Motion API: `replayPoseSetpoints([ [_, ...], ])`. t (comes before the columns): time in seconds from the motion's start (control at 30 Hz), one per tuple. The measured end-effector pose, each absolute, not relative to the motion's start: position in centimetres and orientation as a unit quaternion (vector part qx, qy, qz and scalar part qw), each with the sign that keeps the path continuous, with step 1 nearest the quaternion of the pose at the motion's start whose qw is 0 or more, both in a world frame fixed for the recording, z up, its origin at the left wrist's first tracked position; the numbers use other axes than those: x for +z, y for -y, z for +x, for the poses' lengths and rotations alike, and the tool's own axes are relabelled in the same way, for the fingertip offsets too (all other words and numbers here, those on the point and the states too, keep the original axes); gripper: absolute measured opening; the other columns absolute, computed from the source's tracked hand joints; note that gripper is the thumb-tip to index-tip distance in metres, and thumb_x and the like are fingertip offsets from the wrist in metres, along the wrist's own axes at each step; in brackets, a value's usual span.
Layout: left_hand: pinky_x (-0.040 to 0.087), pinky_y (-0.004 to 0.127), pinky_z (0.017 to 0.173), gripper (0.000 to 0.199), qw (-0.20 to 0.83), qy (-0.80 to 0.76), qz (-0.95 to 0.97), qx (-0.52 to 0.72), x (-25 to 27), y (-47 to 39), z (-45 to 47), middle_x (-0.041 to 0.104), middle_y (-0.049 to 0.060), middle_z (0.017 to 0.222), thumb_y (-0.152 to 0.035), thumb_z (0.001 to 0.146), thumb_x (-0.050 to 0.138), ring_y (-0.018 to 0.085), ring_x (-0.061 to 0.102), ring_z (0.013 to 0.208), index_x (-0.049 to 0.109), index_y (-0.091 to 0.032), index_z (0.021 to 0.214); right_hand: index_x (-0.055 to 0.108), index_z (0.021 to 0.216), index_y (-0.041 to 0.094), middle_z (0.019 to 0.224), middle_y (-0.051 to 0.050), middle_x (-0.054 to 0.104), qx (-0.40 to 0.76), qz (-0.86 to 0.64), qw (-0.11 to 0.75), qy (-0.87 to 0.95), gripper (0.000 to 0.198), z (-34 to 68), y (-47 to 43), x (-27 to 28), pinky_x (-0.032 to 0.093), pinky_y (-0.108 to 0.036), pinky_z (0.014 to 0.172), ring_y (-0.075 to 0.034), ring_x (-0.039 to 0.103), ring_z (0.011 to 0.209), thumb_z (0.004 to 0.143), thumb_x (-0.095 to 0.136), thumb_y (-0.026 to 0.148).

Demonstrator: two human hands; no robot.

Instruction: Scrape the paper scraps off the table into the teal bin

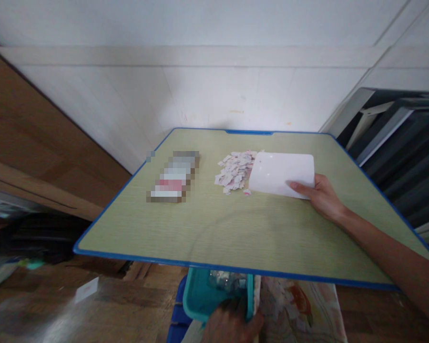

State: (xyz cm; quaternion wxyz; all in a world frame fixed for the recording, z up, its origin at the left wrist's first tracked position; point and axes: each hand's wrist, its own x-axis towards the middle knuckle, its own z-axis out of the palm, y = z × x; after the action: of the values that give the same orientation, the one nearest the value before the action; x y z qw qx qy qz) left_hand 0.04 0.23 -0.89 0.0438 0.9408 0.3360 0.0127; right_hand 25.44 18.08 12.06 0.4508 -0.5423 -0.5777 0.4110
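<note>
- A table (157,228) with a blue edge (157,261) stands against a white wall (214,90).
- The right hand (321,193) grips a card (282,172) by its right end, thumb on top, beside paper scraps (234,172); contact is unclear.
- The left hand (229,323) is at a teal bin (195,302) below the near edge; I cannot tell its grasp.
- Keeping the card low and level should disturb the scraps least.
- Room for moving lies between scraps and near edge.

Right fingers (302,188) pinched — left fingers (255,325) low
</note>
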Motion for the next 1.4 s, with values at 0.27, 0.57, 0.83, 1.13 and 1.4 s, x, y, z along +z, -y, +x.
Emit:
replayPoseSetpoints([
  [0.27, 0.040, 0.026, 0.046, 0.029, 0.049, -0.326, 0.944, 0.007, -0.64, -0.14, 0.00, 0.053, 0.001, 0.071, -0.026, 0.077, 0.046, 0.018, 0.051, 0.058, 0.039, -0.027, 0.105, 0.060, 0.083, 0.020, 0.085, 0.000, 0.063, 0.427, -0.528, 0.463, 0.570, 0.023, 25.22, -17.90, 11.92, 0.045, -0.028, 0.063, -0.016, 0.058, 0.069, 0.063, 0.061, 0.031],
  [0.57, 0.040, 0.025, 0.046, 0.033, 0.047, -0.327, 0.944, 0.003, -0.79, -0.12, -0.05, 0.053, 0.001, 0.070, -0.026, 0.077, 0.046, 0.018, 0.052, 0.059, 0.037, -0.028, 0.109, 0.060, 0.077, 0.019, 0.076, -0.001, 0.064, 0.467, -0.531, 0.464, 0.533, 0.021, 25.60, -17.93, 11.91, 0.046, -0.029, 0.055, -0.017, 0.058, 0.060, 0.060, 0.062, 0.031],
  [0.83, 0.040, 0.025, 0.047, 0.032, 0.063, -0.332, 0.941, -0.009, -0.52, -0.12, -0.02, 0.053, 0.001, 0.072, -0.026, 0.077, 0.047, 0.018, 0.052, 0.061, 0.037, -0.028, 0.107, 0.059, 0.077, 0.020, 0.080, -0.002, 0.064, 0.441, -0.552, 0.459, 0.538, 0.022, 25.69, -18.01, 11.97, 0.046, -0.031, 0.057, -0.019, 0.059, 0.064, 0.060, 0.061, 0.033],
  [1.13, 0.040, 0.026, 0.047, 0.027, 0.059, -0.330, 0.942, -0.017, -0.53, -0.19, 0.03, 0.051, 0.001, 0.068, -0.027, 0.080, 0.041, 0.018, 0.050, 0.059, 0.038, -0.027, 0.106, 0.059, 0.078, 0.021, 0.083, -0.002, 0.063, 0.453, -0.535, 0.494, 0.515, 0.020, 25.52, -18.07, 12.11, 0.046, -0.030, 0.059, -0.019, 0.059, 0.066, 0.059, 0.063, 0.030],
  [1.4, 0.040, 0.026, 0.048, 0.023, 0.066, -0.330, 0.942, -0.017, -0.81, 0.06, -0.11, 0.051, 0.001, 0.071, -0.029, 0.081, 0.039, 0.018, 0.050, 0.061, 0.038, -0.027, 0.104, 0.059, 0.074, 0.019, 0.073, -0.001, 0.063, 0.461, -0.548, 0.439, 0.542, 0.021, 25.80, -17.80, 12.05, 0.044, -0.029, 0.052, -0.018, 0.057, 0.059, 0.058, 0.063, 0.031],
])
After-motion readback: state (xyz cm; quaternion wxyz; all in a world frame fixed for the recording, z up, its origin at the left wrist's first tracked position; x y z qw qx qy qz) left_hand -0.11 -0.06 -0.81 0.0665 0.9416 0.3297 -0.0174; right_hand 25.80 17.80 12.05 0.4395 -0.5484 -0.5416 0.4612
